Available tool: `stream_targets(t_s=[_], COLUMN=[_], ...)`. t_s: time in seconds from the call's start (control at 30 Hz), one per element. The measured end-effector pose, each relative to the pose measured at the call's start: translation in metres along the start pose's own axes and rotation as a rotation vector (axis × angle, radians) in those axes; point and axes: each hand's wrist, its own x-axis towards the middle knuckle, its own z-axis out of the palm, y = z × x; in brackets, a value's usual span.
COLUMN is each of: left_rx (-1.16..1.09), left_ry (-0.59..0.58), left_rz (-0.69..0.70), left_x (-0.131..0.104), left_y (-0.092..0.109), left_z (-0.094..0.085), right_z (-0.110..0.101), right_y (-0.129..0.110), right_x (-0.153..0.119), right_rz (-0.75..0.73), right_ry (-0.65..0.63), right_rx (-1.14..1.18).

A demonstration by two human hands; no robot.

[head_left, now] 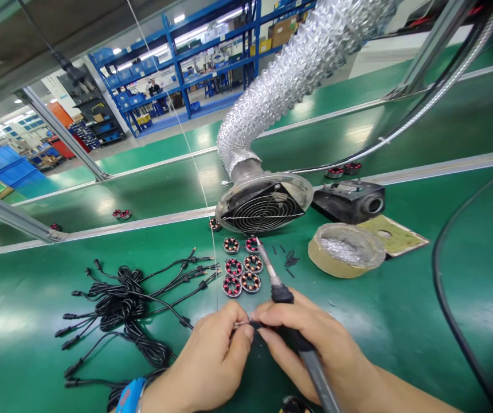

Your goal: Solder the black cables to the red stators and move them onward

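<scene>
Glossy green bench (379,321), blue shelving (178,67) beyond. Crinkled silver duct (281,74); 6 clustered round coils (240,267). Left hand (212,355) pinches thin wire (240,323); right hand (332,338), close by, grips tapered soldering iron (281,293).

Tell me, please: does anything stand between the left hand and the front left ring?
Nothing visible stands between the left hand and the front left ring. The iron overlaps a farther ring in this view.

Single head-worn view, directed forward and down: left hand (212,355) and right hand (321,332) lie near, about six o'clock; blue shelving (175,63) stands far off, toward eleven.
</scene>
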Motion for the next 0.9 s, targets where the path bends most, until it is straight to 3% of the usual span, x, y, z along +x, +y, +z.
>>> stream_targets(t_s=[0.3,0.57,0.77,0.9], left_rx=[0.091,0.148,-0.004,-0.312], left_ry=[0.008,0.035,-0.024,-0.138], left_rz=[0.05,0.079,0.042,-0.046], left_x=[-0.001,0.001,0.005,0.012], left_y=[0.0,0.005,0.004,-0.005], left_z=[0.006,-0.005,-0.01,-0.007], right_z=[0.003,-0.005,-0.006,0.0], right_y=[0.002,0.015,0.012,0.011], right_x=[0.004,0.002,0.005,0.004], right_rz=[-0.067,-0.032,-0.069,-0.072], right_ry=[-0.067,-0.162,-0.183,-0.099], right_rx=[-0.002,0.026,0.026,0.006])
